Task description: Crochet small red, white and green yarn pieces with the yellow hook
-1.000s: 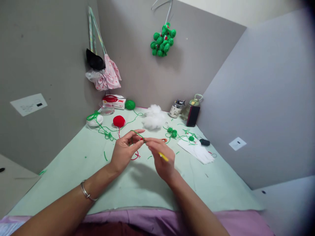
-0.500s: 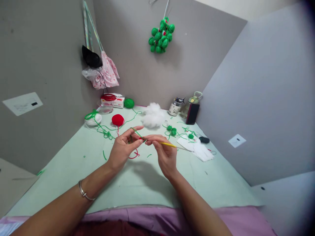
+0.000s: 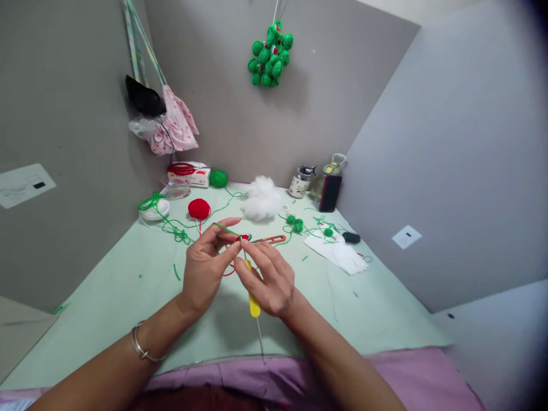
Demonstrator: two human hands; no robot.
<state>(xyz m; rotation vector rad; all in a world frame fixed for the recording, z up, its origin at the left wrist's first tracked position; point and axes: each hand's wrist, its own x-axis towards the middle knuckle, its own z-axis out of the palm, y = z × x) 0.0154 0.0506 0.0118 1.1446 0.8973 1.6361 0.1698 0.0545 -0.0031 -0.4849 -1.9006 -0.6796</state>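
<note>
My left hand (image 3: 206,264) pinches a small red and green crochet piece (image 3: 245,237), with green yarn (image 3: 225,229) running over its raised index finger. My right hand (image 3: 269,277) is closed round a yellow-handled crochet hook (image 3: 254,302), whose upper end meets the piece at my fingertips. The hook's thin rear shaft points down toward the table's front edge. Just beyond my right fingers lie orange-handled thread snips (image 3: 274,240), partly hidden by the hand. A loop of red yarn (image 3: 229,270) shows under my left hand.
Behind my hands are a red yarn ball (image 3: 199,209), a green yarn ball (image 3: 218,178) and white stuffing (image 3: 262,200). Small green crochet balls (image 3: 295,223), white paper (image 3: 336,251) and a phone (image 3: 331,193) are to the right. Green crochet pieces (image 3: 270,57) hang on the wall.
My right hand has turned the crochet hook from pointing rightward to pointing down toward me. The orange snips have come into sight behind it. The whole view has shifted slightly.
</note>
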